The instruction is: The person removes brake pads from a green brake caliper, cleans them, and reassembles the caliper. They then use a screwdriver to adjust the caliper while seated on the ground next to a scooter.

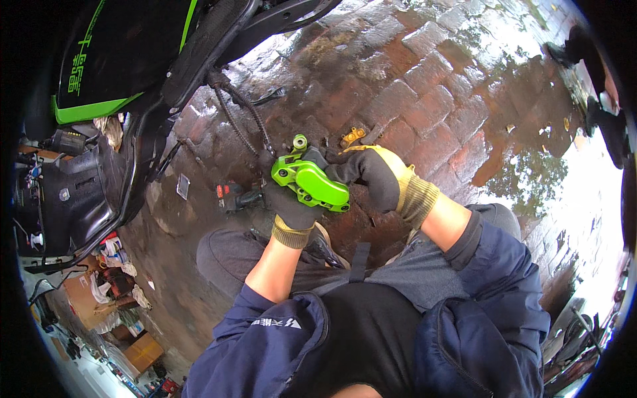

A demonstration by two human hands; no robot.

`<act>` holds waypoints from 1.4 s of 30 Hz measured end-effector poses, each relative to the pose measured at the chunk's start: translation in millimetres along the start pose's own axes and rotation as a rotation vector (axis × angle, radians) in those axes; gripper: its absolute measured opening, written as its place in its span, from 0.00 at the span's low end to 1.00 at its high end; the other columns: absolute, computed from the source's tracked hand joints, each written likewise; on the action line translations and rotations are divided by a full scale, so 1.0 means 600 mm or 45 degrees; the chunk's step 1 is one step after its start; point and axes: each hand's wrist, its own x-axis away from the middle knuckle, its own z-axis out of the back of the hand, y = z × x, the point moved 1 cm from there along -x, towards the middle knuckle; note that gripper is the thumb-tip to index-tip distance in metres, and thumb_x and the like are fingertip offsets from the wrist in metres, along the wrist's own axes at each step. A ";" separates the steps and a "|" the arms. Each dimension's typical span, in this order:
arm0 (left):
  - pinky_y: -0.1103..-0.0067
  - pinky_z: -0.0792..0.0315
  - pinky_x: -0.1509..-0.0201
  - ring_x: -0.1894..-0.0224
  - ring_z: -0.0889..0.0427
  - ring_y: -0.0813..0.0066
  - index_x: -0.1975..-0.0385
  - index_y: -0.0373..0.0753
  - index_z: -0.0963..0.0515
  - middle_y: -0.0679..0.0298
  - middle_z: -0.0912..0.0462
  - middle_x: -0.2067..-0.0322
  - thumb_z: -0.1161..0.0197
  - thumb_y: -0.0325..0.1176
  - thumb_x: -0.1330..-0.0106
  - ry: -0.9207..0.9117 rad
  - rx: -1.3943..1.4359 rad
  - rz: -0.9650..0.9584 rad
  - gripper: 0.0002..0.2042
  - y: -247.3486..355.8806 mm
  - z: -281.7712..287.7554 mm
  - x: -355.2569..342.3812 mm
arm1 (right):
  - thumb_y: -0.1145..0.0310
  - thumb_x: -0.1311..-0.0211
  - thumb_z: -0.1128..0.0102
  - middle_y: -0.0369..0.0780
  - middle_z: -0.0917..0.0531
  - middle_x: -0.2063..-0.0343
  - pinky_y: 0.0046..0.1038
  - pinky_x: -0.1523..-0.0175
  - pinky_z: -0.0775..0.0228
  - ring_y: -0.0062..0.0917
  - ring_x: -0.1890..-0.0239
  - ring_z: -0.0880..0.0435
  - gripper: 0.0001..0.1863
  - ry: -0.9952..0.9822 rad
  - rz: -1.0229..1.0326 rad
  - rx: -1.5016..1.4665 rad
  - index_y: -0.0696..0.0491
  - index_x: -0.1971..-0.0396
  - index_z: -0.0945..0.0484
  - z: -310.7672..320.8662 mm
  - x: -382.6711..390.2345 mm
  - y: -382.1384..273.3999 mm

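Wet brick paving [424, 109] spreads under everything, shining with water toward two o'clock. Taking the middle of my view as the clock's centre, a black scooter [126, 50] with green trim fills ten to eleven o'clock, and an open cardboard box [78, 292] sits out at eight. My bent legs [222, 259] lie below my hands, at six.

Both hands wear dark gloves with yellow cuffs. My left hand [296, 211] grasps a bright green caliper [318, 182] from its seven o'clock side, its fingers mostly hidden behind the part. My right hand [383, 176] is at the caliper's three o'clock, fingers bent against its edge; I cannot tell whether they grip it. The caliper is up between the two.

Dark cables [235, 103] hang from the scooter, crowding the caliper's eleven o'clock side. A red-and-black tool [230, 192] lies at its nine, partly hidden by my left hand. Smallest is a gold piece [353, 136], just beyond my right hand at one.
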 end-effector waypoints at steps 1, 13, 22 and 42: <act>0.74 0.27 0.62 0.68 0.23 0.74 0.62 0.41 0.26 0.68 0.26 0.69 0.45 0.50 0.27 0.052 0.081 0.051 0.16 0.003 -0.004 0.001 | 0.71 0.42 0.35 0.46 0.10 0.53 0.33 0.47 0.20 0.40 0.52 0.10 0.18 -0.047 -0.094 -0.022 0.51 0.51 0.11 0.001 0.001 0.008; 0.68 0.21 0.53 0.63 0.19 0.67 0.54 0.36 0.24 0.60 0.20 0.63 0.43 0.63 0.28 -0.189 0.245 0.175 0.30 0.010 -0.009 0.000 | 0.66 0.40 0.34 0.44 0.12 0.45 0.34 0.34 0.26 0.42 0.41 0.16 0.21 -0.293 -0.027 0.154 0.51 0.46 0.14 0.049 -0.026 0.002; 0.67 0.23 0.52 0.60 0.21 0.66 0.51 0.36 0.25 0.60 0.23 0.62 0.42 0.72 0.33 -0.071 0.197 0.092 0.37 -0.002 -0.011 -0.008 | 0.59 0.36 0.30 0.44 0.10 0.50 0.28 0.37 0.26 0.27 0.45 0.13 0.27 0.162 -0.964 -0.596 0.58 0.41 0.20 0.030 -0.019 -0.049; 0.52 0.25 0.31 0.40 0.17 0.47 0.33 0.35 0.27 0.46 0.18 0.40 0.52 0.70 0.28 -0.299 0.493 0.213 0.41 -0.013 0.006 -0.015 | 0.71 0.34 0.44 0.54 0.16 0.49 0.37 0.47 0.20 0.43 0.51 0.13 0.32 0.105 -0.454 0.967 0.71 0.32 0.31 -0.040 0.002 -0.048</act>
